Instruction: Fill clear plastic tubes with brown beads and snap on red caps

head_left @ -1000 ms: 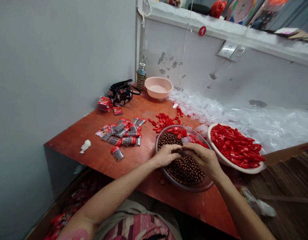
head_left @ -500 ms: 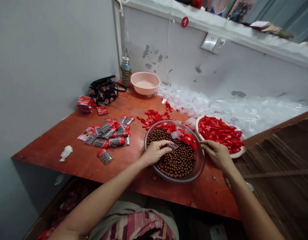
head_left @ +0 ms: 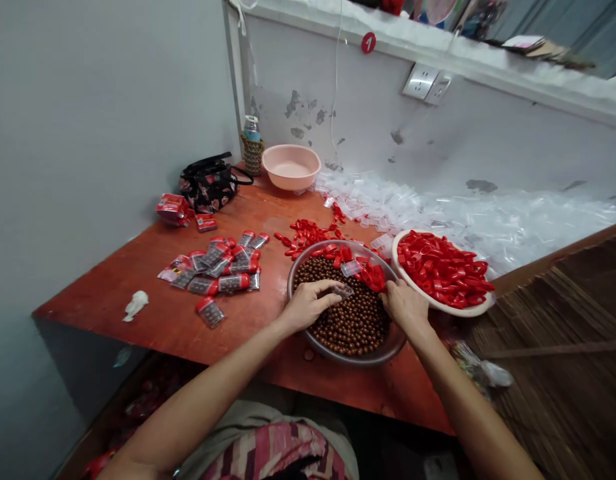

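A metal bowl (head_left: pixel 297 333) holds many small round brown balls (head_left: pixel 355 333), with red plastic caps (head_left: pixel 371 275) heaped at its far side. Over the balls, my left hand (head_left: pixel 312 303) pinches a small clear plastic box (head_left: pixel 344 291); some dark content seems to show through it. My right hand (head_left: pixel 404 305) is at the bowl's right rim, fingertips bent closed by the red caps; whether a cap is between them is hidden. Another clear box (head_left: pixel 351 268) lies on the caps in the bowl.
Filled boxes with red caps (head_left: pixel 221 267) lie in a pile at left. Right of the bowl stands a white basin (head_left: pixel 475 311) of red caps. Clear empty boxes (head_left: pixel 438 213) are heaped along the wall. A pink basin (head_left: pixel 291 175), a floral bag (head_left: pixel 211 187) and cardboard (head_left: pixel 553 347) stand around.
My right hand has moved left from beside the white basin to over the metal bowl's right rim, near the red caps. My left hand with the clear box has hardly moved.
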Tool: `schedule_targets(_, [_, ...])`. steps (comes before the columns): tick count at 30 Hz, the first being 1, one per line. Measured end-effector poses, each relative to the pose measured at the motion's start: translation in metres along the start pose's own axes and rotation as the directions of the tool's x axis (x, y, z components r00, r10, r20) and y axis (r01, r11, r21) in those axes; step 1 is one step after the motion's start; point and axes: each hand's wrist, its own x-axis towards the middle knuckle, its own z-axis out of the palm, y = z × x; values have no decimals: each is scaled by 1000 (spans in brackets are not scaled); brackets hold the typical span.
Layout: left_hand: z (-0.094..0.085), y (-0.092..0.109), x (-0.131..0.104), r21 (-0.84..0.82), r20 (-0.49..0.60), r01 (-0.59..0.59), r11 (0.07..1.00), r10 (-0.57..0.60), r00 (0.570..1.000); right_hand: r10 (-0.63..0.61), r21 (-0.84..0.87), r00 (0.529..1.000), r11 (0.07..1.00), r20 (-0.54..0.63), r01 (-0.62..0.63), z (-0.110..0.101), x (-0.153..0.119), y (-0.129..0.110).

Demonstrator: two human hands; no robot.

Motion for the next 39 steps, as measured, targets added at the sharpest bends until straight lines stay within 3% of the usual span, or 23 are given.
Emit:
schedule_targets(4, [0, 2, 0, -7, -4, -9, 1000, 9, 1000, -70, -6, 998, 998, 7, 70, 2, -5, -3])
schedule_targets(7, [1, 4, -2, -3, -21, -12, 1000, 12, 1000, -57, 11, 998, 998, 20, 56, 2, -7, 3])
schedule_targets(10, [2, 6, -3, 14, -6, -36, 999, 36, 999, -94, 231, 983, 965, -157, 129, -3, -11, 10])
schedule_targets(13, [4, 8, -3, 20, 40, -74, 997, 73, 997, -162, 543, 894, 745, -417, 388, -15, -21, 5])
schedule_targets(15, [4, 8, -4, 49, 49, -84, 995, 82, 995, -218, 599, 829, 600, -515, 530, -25, -28, -7])
schedule_targets(17, [5, 8, -5, 102, 45, -77, 992, 73, 996, -308, 565, 778, 550, -547, 615, -33, -33, -21])
schedule_targets(20, [4, 8, -6, 146, 52, -85, 986, 78, 996, -403, 500, 742, 557, -535, 663, -37, -35, -34])
schedule_targets(26, [6, 6, -11, 187, 23, -140, 972, 139, 990, -441, 526, 776, 571, -451, 631, -39, -39, -35])
schedule_targets(33, [7, -6, -15, 345, 44, -203, 917, 200, 979, -521, 490, 752, 571, -404, 659, -39, -31, -40])
schedule_targets(37, [5, -1, -12, 317, 95, -162, 934, 139, 986, -616, 522, 712, 508, -335, 685, -53, -19, -32])
schedule_targets(39, [4, 3, -11, 289, 164, -163, 943, 119, 979, -688, 485, 652, 473, -318, 735, -65, -16, -30])
